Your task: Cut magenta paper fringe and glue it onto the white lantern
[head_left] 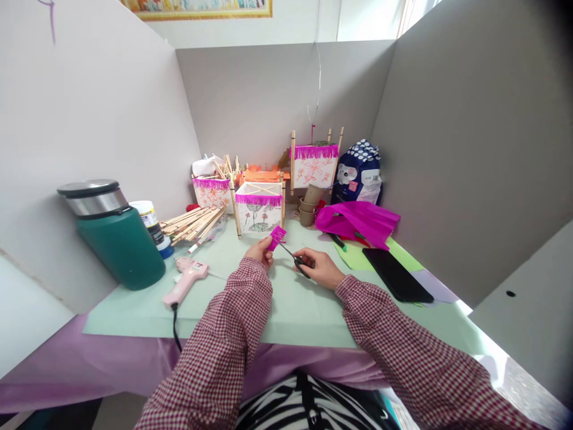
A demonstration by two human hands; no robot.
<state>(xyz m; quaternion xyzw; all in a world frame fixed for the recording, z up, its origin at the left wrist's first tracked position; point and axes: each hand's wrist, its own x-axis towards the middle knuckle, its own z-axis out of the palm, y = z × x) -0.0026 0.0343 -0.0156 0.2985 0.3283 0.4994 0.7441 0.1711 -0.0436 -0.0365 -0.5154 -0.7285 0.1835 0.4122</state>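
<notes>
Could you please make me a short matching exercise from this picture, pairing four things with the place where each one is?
Things:
1. Scissors
2. Fringed strip
3. Glue gun
4. Phone

Places:
A. Partly over yellow-green paper
B. In the left hand
C. On the table beside the bottle
D. In the right hand

Right pairs: 1-D, 2-B, 3-C, 4-A.

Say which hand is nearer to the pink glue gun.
Left. The left hand, holding purple paper, is a little to the right of the glue gun; the right hand, holding scissors, is farther right, beyond the left hand.
</notes>
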